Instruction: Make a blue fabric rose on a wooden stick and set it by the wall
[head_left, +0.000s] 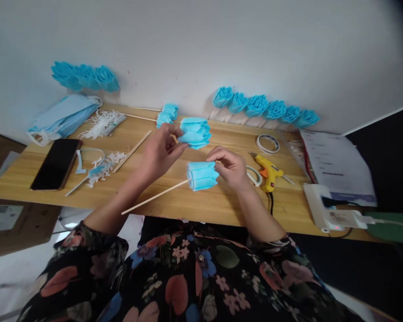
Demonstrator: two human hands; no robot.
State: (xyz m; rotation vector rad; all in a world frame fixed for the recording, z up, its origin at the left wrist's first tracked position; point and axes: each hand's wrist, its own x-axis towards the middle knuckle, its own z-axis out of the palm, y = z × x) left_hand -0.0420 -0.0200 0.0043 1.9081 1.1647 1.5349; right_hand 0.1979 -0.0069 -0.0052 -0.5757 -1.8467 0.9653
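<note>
My left hand (pixel 164 150) is closed, with thumb and fingertips at the base of a blue crepe-like flower (pixel 196 133); any stem is hidden behind the hand. Just below it, my right hand (pixel 230 167) pinches the petal edge of a second blue flower (pixel 202 175). That one lies sideways on a thin wooden stick (pixel 154 197), which points down to the left. Its petals are pleated and pointed at the right end.
Finished-looking blue roses (pixel 257 105) lean on the wall, with more roses (pixel 87 77) at left. Blue masks (pixel 65 114), white ear loops (pixel 104 123), a phone (pixel 55 164) and loose sticks (pixel 132 151) lie left. Tape (pixel 267 144), a yellow glue gun (pixel 269 171) and a power strip (pixel 315 205) lie right.
</note>
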